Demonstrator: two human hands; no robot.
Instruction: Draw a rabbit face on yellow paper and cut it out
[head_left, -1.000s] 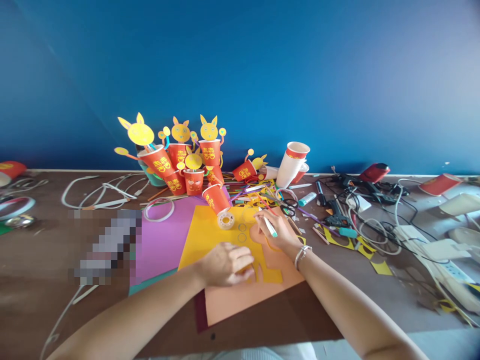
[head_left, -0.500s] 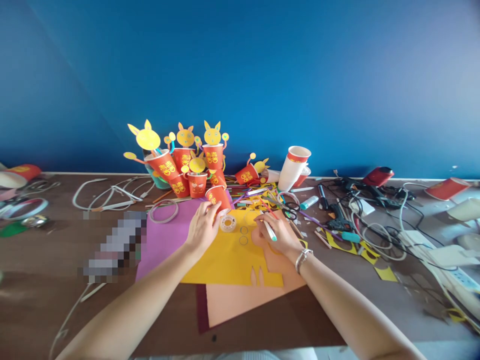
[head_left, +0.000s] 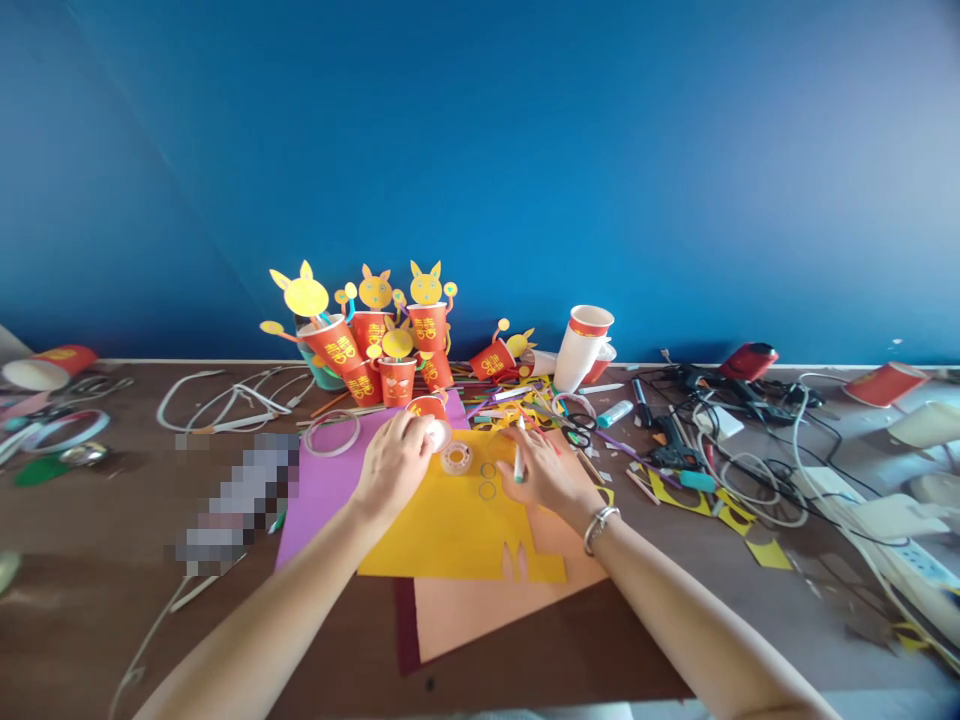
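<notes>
My left hand [head_left: 394, 460] is closed on a red paper cup [head_left: 427, 405], tipped so that a white round end faces me. Between the fingers of my right hand [head_left: 547, 475] is a white marker [head_left: 519, 455] with a teal end pointing down, over the right side of a yellow sheet [head_left: 450, 535]. A small tape roll [head_left: 456, 459] lies on the sheet between my hands. Beside it are two drawn circles [head_left: 487, 490]. Two pointed shapes [head_left: 514, 561] are cut out near the sheet's front edge.
Red cups with yellow animal figures [head_left: 337, 342] stand behind my left hand. White stacked cups [head_left: 581, 350] are at the back. Scissors [head_left: 581, 428], a glue gun [head_left: 675, 445] and tangled cables [head_left: 765, 470] lie rightward. Purple paper [head_left: 319, 500] is on the left.
My left hand has tipped and lowered the cup, turning a round white end toward me. The marker in my right hand has swung closer to vertical. The whole view has shifted slightly.
</notes>
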